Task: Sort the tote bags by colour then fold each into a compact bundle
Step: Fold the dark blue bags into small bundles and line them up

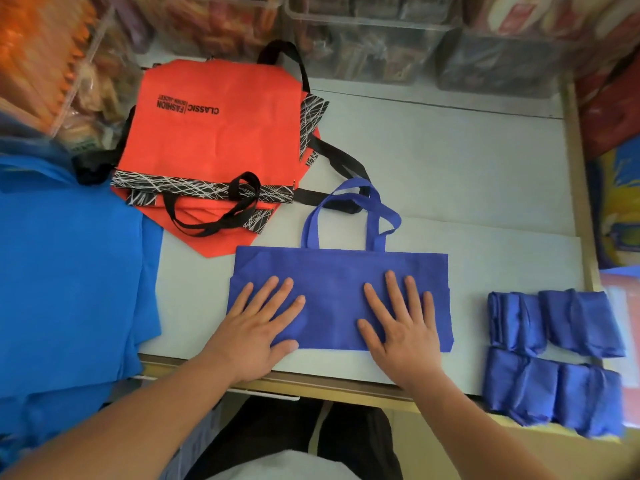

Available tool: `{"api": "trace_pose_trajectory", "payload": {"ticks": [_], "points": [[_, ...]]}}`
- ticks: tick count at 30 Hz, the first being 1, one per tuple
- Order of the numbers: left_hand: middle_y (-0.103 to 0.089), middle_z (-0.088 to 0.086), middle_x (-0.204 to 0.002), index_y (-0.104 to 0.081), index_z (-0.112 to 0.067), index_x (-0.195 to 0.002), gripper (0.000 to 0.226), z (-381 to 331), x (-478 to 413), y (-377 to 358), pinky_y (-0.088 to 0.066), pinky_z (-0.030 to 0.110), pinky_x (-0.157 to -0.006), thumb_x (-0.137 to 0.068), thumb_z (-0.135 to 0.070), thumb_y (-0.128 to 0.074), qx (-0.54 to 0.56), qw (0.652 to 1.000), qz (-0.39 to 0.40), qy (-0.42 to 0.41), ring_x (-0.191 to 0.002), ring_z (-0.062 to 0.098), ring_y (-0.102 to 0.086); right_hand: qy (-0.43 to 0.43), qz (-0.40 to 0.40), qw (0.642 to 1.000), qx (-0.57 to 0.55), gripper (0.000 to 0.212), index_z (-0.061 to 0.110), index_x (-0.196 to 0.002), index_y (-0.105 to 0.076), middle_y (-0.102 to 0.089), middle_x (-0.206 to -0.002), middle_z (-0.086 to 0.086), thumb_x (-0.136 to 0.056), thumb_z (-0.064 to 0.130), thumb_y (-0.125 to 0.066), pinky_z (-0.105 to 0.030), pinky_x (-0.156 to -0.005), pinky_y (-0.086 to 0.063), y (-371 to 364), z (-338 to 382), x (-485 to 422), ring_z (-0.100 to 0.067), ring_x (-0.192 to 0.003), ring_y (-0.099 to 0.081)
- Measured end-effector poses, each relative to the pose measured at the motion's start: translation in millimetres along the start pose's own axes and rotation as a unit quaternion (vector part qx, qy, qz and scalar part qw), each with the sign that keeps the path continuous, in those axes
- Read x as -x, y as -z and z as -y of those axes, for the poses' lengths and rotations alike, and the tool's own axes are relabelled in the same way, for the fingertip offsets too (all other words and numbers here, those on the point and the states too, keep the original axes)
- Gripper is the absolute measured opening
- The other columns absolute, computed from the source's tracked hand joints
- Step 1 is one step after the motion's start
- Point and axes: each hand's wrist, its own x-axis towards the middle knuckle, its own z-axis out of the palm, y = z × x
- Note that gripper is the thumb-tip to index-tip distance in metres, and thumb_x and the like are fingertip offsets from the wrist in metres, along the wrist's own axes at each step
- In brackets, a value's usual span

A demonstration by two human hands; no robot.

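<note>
Both hands are flat, fingers spread, pressing on a violet-blue non-woven tote bag (337,299) folded in half near the front edge of the white table (467,188). Left hand (258,327) is on its left part, right hand (403,327) on the right, handles pointing away. Orange totes with black straps (214,143) sit behind-left, bright blue fabric sheets (69,278) far left, four folded violet-blue bundles (554,358) on the right.

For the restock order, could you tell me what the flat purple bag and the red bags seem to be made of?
Purple bag: probably non-woven fabric, matte, lying stiffly flat with soft creases. Red bags: seemingly the same matte sheet, holding crisp fold lines; their black handles look like flat webbing, perhaps.
</note>
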Motion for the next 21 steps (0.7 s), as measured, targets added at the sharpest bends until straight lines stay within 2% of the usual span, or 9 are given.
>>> {"api": "trace_pose_trajectory", "payload": {"ticks": [4, 6, 9, 12, 13, 15, 17, 19, 21], "points": [[0.015, -0.004, -0.171, 0.003, -0.037, -0.163, 0.086, 5, 0, -3, 0.008, 0.053, -0.122, -0.095, -0.078, -0.030, 0.034, 0.999, -0.003, -0.024, -0.157, 0.023, 0.017, 0.014, 0.020, 0.999, 0.025, 0.067, 0.043, -0.161, 0.007, 0.012, -0.171, 0.006, -0.102, 0.069, -0.013, -0.057, -0.126, 0.001, -8, -11, -5, -0.027, -0.157, 0.015], [0.014, -0.003, -0.171, 0.000, -0.039, -0.163, 0.082, 7, 0, -3, 0.008, 0.054, -0.122, -0.096, -0.076, -0.033, 0.036, 0.999, -0.007, -0.029, -0.157, 0.024, 0.015, 0.010, 0.027, 0.999, 0.029, 0.068, 0.043, -0.161, 0.009, 0.015, -0.171, 0.006, -0.102, 0.070, -0.013, -0.057, -0.126, 0.004, -11, -11, -6, -0.026, -0.157, 0.017], [-0.012, 0.007, -0.171, -0.031, -0.035, -0.158, 0.066, 7, 2, -3, -0.014, 0.063, -0.122, -0.099, -0.059, -0.046, 0.002, 0.999, -0.010, -0.044, -0.158, 0.033, -0.010, 0.008, 0.058, 0.998, 0.015, 0.068, 0.045, -0.159, 0.013, 0.020, -0.170, 0.007, -0.100, 0.071, -0.010, -0.056, -0.125, 0.008, -5, -11, -6, -0.024, -0.156, 0.023], [-0.051, 0.011, -0.152, -0.061, -0.018, -0.136, 0.057, 10, 5, 11, -0.045, 0.065, -0.105, -0.082, -0.029, -0.079, -0.031, 0.997, -0.003, -0.076, -0.141, 0.036, -0.047, 0.009, 0.099, 0.995, -0.022, 0.073, 0.051, -0.154, 0.021, 0.032, -0.165, 0.012, -0.094, 0.079, -0.009, -0.054, -0.124, 0.016, 7, -12, -8, -0.020, -0.151, 0.034], [-0.056, 0.008, -0.148, -0.065, -0.018, -0.131, 0.055, 12, 6, 19, -0.049, 0.062, -0.102, -0.079, -0.025, -0.082, -0.024, 0.996, -0.006, -0.080, -0.137, 0.033, -0.053, 0.017, 0.109, 0.993, -0.043, 0.076, 0.054, -0.153, 0.020, 0.034, -0.163, 0.015, -0.090, 0.083, -0.011, -0.052, -0.123, 0.019, 12, -13, -8, -0.018, -0.150, 0.036], [-0.054, 0.001, -0.151, -0.065, -0.020, -0.133, 0.043, 17, 7, 37, -0.046, 0.056, -0.110, -0.092, -0.028, -0.073, 0.039, 0.996, 0.003, -0.086, -0.141, 0.026, -0.049, 0.056, 0.129, 0.986, -0.088, 0.084, 0.061, -0.153, 0.011, 0.033, -0.163, 0.019, -0.081, 0.093, -0.019, -0.048, -0.123, 0.021, 24, -22, -10, -0.016, -0.150, 0.035], [-0.052, -0.004, -0.153, -0.063, -0.023, -0.136, 0.035, 22, 2, 56, -0.039, 0.044, -0.117, -0.106, -0.037, -0.052, 0.147, 0.986, 0.069, -0.043, -0.143, 0.019, -0.046, 0.103, 0.146, 0.977, -0.112, 0.093, 0.061, -0.154, -0.010, 0.017, -0.167, 0.021, -0.072, 0.100, -0.034, -0.043, -0.126, 0.012, 39, -39, -10, -0.014, -0.154, 0.024], [-0.065, -0.006, -0.130, -0.066, -0.023, -0.117, 0.033, 28, -5, 73, -0.046, 0.041, -0.105, -0.106, -0.046, -0.045, 0.205, 0.973, 0.109, 0.007, -0.120, 0.017, -0.059, 0.108, 0.136, 0.974, -0.143, 0.091, 0.054, -0.150, -0.038, -0.016, -0.164, 0.028, -0.071, 0.099, -0.043, -0.036, -0.127, -0.012, 56, -56, -8, -0.007, -0.157, -0.004], [-0.064, -0.005, -0.112, -0.064, -0.020, -0.103, 0.034, 36, -13, 86, -0.049, 0.039, -0.094, -0.105, -0.048, -0.046, 0.237, 0.966, 0.097, 0.043, -0.104, 0.017, -0.060, 0.041, 0.128, 0.964, -0.231, 0.072, 0.048, -0.128, -0.065, -0.048, -0.135, 0.046, -0.071, 0.090, -0.053, -0.018, -0.114, -0.034, 81, -68, -10, 0.012, -0.139, -0.038]]}}
